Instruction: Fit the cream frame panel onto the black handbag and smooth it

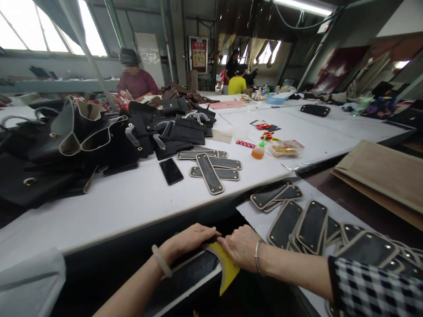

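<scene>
Below the table's front edge, a long black panel with pale edges (188,281) slants in front of me; it looks like leather. My left hand (194,237) curls over its far end, fingertips close to my right hand. In a closed grip, my right hand (243,247) has its thumb pressed at the top of a yellow, curved piece (228,269). That piece sits against the panel's end, and its material is unclear. My fingers partly hide where the two pieces meet.
Black bags (72,141) are heaped on the left of the white table (139,204). A phone (171,171), stacked black strips (209,174) and a small orange-filled bottle (258,152) lie ahead. More panels (312,226) pile up at right beside brown board (383,176). A person (137,83) sits opposite.
</scene>
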Action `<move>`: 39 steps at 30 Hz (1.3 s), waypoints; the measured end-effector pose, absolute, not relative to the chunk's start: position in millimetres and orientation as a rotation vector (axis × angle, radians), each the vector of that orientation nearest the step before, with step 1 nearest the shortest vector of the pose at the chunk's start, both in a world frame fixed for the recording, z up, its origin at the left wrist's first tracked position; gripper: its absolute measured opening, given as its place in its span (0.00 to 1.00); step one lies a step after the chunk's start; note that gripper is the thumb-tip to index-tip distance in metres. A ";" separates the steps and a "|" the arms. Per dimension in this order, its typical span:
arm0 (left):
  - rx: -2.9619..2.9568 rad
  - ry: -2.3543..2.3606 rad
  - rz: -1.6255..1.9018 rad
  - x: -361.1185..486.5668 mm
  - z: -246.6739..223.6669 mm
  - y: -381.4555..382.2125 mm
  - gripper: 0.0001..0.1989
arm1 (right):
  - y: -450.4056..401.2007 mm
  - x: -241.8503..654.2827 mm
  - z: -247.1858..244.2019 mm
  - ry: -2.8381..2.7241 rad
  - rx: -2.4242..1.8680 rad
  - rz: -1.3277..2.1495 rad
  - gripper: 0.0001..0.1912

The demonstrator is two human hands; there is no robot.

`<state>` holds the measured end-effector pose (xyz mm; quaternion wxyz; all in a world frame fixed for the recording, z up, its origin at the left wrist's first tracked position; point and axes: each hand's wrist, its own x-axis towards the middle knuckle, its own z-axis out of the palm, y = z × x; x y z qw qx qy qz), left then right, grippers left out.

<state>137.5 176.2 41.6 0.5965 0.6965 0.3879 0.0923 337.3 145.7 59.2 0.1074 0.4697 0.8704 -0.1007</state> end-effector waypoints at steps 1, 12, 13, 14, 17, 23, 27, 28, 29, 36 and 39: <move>1.584 0.906 0.208 138.5 38.0 177.9 0.31 | 142.8 337.2 58.6 2.560 1.402 -0.310 0.34; 1.498 0.931 0.193 142.8 30.7 176.3 0.29 | 120.5 377.9 23.2 2.426 1.762 -0.796 0.46; 1.509 0.934 0.184 143.0 32.3 177.2 0.28 | 122.8 380.3 20.8 2.402 1.808 -0.811 0.46; 1.525 0.938 0.174 143.6 33.9 178.2 0.27 | 125.4 381.3 19.7 2.387 1.840 -0.808 0.45; 1.591 0.974 0.136 147.5 38.1 179.6 0.22 | 132.5 376.7 23.1 2.396 1.858 -0.677 0.39; 1.649 1.162 0.162 140.9 50.7 172.5 0.16 | 145.0 372.4 30.1 2.529 1.578 -0.351 0.33; 1.491 1.291 0.373 77.0 67.6 148.6 0.18 | 170.0 384.3 17.9 2.916 1.225 -0.008 0.36; 1.429 1.345 0.469 56.2 70.5 134.6 0.21 | 177.2 384.2 15.2 3.005 1.224 0.020 0.35; 1.358 1.403 0.573 36.9 71.8 117.3 0.25 | 183.8 381.7 13.4 3.068 1.257 -0.009 0.34; 0.921 1.524 0.992 15.3 30.6 -3.2 0.28 | 202.6 317.7 15.7 3.234 0.970 -0.076 0.31; 0.849 1.480 1.155 34.7 12.1 -15.1 0.26 | 204.5 295.8 13.6 3.231 0.741 0.088 0.32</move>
